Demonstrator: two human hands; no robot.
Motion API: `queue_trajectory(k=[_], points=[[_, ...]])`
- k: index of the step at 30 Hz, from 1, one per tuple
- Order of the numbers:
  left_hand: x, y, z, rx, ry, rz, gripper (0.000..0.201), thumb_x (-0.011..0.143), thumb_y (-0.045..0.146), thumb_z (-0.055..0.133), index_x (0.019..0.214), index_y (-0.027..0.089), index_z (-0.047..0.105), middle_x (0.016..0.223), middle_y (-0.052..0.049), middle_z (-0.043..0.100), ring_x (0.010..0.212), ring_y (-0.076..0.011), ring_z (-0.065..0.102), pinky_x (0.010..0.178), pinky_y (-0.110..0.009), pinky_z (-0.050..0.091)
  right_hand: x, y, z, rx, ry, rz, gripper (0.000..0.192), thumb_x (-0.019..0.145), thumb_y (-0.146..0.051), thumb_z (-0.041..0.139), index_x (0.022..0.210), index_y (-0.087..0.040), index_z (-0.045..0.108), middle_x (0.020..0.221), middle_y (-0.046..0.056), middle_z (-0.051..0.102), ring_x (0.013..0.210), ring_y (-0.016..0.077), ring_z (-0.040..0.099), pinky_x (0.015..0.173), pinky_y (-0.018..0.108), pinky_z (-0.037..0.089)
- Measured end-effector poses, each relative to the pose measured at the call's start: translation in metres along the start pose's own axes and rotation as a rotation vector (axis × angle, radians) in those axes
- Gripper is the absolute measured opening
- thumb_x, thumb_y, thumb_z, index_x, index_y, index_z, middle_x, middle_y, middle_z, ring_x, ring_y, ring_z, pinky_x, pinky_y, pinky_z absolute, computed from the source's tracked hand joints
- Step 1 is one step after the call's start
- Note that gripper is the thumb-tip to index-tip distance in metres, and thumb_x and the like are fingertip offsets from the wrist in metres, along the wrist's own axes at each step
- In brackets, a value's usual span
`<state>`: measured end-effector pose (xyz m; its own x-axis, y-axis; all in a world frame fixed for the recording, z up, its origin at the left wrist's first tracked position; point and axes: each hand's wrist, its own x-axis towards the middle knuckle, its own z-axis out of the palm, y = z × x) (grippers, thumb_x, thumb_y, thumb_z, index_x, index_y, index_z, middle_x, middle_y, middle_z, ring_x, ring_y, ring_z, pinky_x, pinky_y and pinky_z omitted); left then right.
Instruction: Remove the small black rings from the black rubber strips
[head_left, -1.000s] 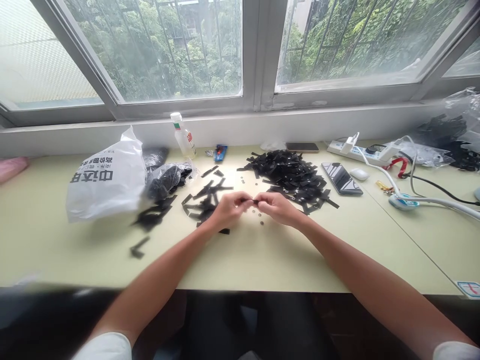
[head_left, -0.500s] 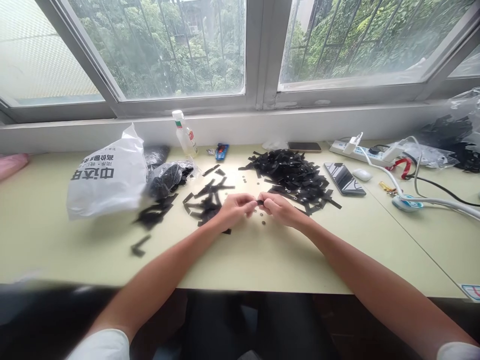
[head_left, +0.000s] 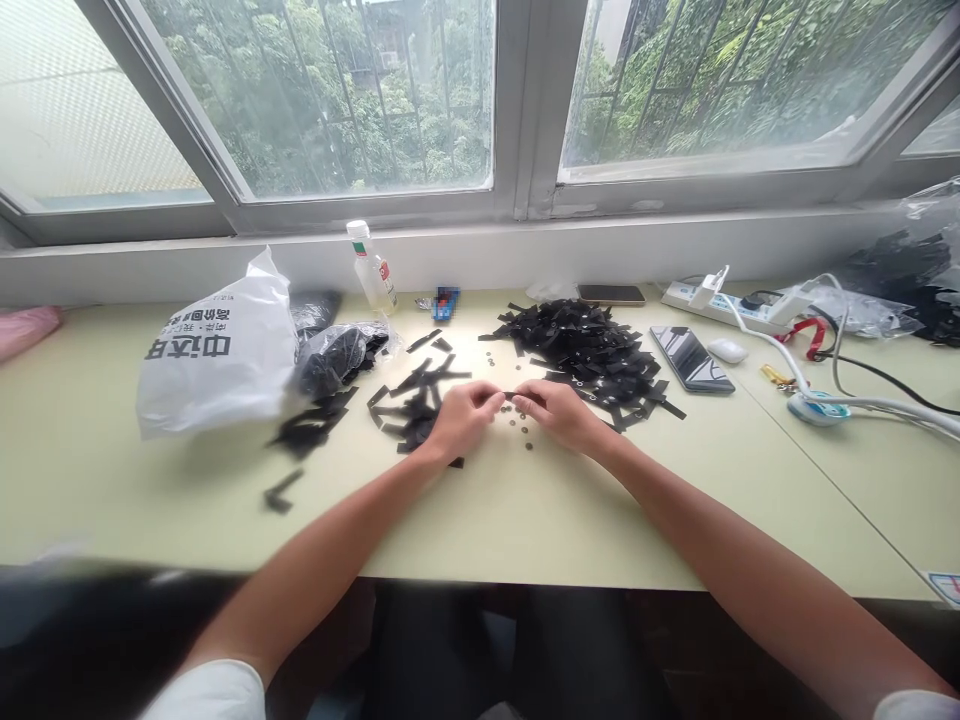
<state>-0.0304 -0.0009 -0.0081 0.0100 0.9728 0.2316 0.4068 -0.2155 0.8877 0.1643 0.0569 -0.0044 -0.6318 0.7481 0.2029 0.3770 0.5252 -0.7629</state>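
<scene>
My left hand (head_left: 466, 417) and my right hand (head_left: 559, 412) meet over the middle of the table, each pinching one end of a short black strip (head_left: 509, 396). Fingers cover most of that strip. Just below it, several small round dark discs (head_left: 529, 446) lie on the tabletop. Behind my right hand rises a big heap of black strips (head_left: 581, 345), some with a small ring or hole. A looser group of black strips (head_left: 420, 405) lies beside my left hand, partly hidden by it.
At left stand a white plastic bag (head_left: 217, 360) and a clear bag of black pieces (head_left: 337, 360), with a bottle (head_left: 371, 268) behind. To the right are a phone (head_left: 690, 360), a mouse (head_left: 727, 350), a power strip (head_left: 750, 308) and cables. A window backs the table (head_left: 570, 540).
My hands have drawn slightly apart, with more of the black strip stretched between the fingertips. Both have shifted a little away from me. The piles look the same.
</scene>
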Motion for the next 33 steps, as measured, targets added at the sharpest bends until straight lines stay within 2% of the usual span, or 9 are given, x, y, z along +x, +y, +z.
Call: queue_trajectory(k=[6, 8, 12, 14, 17, 19, 22, 27, 33], points=[[0.006, -0.007, -0.019, 0.319, 0.088, 0.131, 0.017, 0.091, 0.024, 0.054, 0.081, 0.017, 0.066, 0.08, -0.006, 0.068, 0.068, -0.017, 0.059, 0.062, -0.03, 0.049, 0.0, 0.004, -0.003, -0.046, 0.076, 0.004, 0.026, 0.095, -0.041, 0.056, 0.09, -0.02, 0.07, 0.085, 0.005, 0.071, 0.077, 0.0207, 0.062, 0.072, 0.034, 0.046], [0.01, -0.012, -0.03, 0.449, 0.113, 0.134, 0.015, 0.086, 0.022, 0.058, 0.072, 0.017, 0.062, 0.076, -0.007, 0.065, 0.063, -0.017, 0.056, 0.057, -0.03, 0.046, -0.001, 0.005, -0.002, -0.071, 0.093, -0.037, 0.026, 0.096, -0.039, 0.055, 0.09, -0.02, 0.071, 0.088, 0.006, 0.071, 0.08, 0.0215, 0.063, 0.075, 0.035, 0.048], [0.016, -0.023, -0.053, 0.646, 0.223, 0.118, 0.027, 0.083, 0.029, 0.061, 0.059, 0.019, 0.052, 0.064, -0.007, 0.054, 0.059, -0.0181, 0.052, 0.053, -0.03, 0.043, -0.003, 0.009, -0.001, -0.132, 0.112, -0.07, 0.025, 0.097, -0.036, 0.052, 0.092, -0.021, 0.071, 0.093, 0.008, 0.069, 0.078, 0.0212, 0.062, 0.074, 0.037, 0.048], [0.019, -0.028, -0.062, 0.71, 0.246, 0.12, 0.022, 0.085, 0.029, 0.059, 0.065, 0.019, 0.057, 0.071, -0.009, 0.056, 0.071, -0.0223, 0.056, 0.06, -0.034, 0.048, -0.003, 0.011, -0.001, -0.17, 0.11, -0.067, 0.025, 0.097, -0.036, 0.052, 0.093, -0.021, 0.071, 0.095, 0.008, 0.067, 0.075, 0.02, 0.061, 0.071, 0.036, 0.048], [0.024, -0.034, -0.069, 0.772, 0.164, 0.193, 0.016, 0.089, 0.022, 0.052, 0.093, 0.018, 0.067, 0.096, -0.011, 0.062, 0.098, -0.0274, 0.057, 0.084, -0.042, 0.051, -0.004, 0.012, -0.001, -0.226, 0.107, -0.07, 0.022, 0.096, -0.034, 0.052, 0.093, -0.021, 0.07, 0.097, 0.007, 0.065, 0.076, 0.0191, 0.06, 0.07, 0.034, 0.047], [0.025, -0.038, -0.069, 0.798, 0.084, 0.206, 0.022, 0.091, 0.02, 0.05, 0.102, 0.019, 0.069, 0.103, -0.011, 0.062, 0.106, -0.0286, 0.054, 0.093, -0.047, 0.048, -0.004, 0.012, -0.002, -0.245, 0.104, -0.069, 0.022, 0.096, -0.032, 0.051, 0.094, -0.021, 0.07, 0.099, 0.007, 0.064, 0.075, 0.0185, 0.06, 0.069, 0.034, 0.046], [0.026, -0.042, -0.068, 0.781, 0.05, 0.149, 0.021, 0.092, 0.024, 0.051, 0.095, 0.018, 0.071, 0.099, -0.011, 0.061, 0.104, -0.0292, 0.054, 0.091, -0.049, 0.048, -0.004, 0.012, -0.002, -0.25, 0.099, -0.073, 0.021, 0.097, -0.029, 0.051, 0.096, -0.021, 0.07, 0.101, 0.008, 0.064, 0.075, 0.0182, 0.06, 0.069, 0.033, 0.047], [0.026, -0.039, -0.068, 0.729, 0.088, 0.146, 0.017, 0.091, 0.023, 0.056, 0.08, 0.018, 0.069, 0.095, -0.01, 0.062, 0.1, -0.0278, 0.054, 0.088, -0.045, 0.049, -0.004, 0.011, -0.002, -0.254, 0.094, -0.074, 0.019, 0.095, -0.03, 0.053, 0.096, -0.021, 0.071, 0.103, 0.008, 0.064, 0.074, 0.0178, 0.061, 0.066, 0.032, 0.048], [0.026, -0.018, -0.062, 0.544, 0.213, 0.305, 0.014, 0.097, 0.022, 0.052, 0.097, 0.019, 0.066, 0.105, -0.009, 0.069, 0.106, -0.0244, 0.06, 0.096, -0.045, 0.047, -0.003, 0.008, -0.002, -0.224, 0.243, -0.058, 0.023, 0.096, -0.035, 0.053, 0.109, -0.023, 0.068, 0.111, 0.008, 0.061, 0.064, 0.0138, 0.055, 0.063, 0.032, 0.048]])
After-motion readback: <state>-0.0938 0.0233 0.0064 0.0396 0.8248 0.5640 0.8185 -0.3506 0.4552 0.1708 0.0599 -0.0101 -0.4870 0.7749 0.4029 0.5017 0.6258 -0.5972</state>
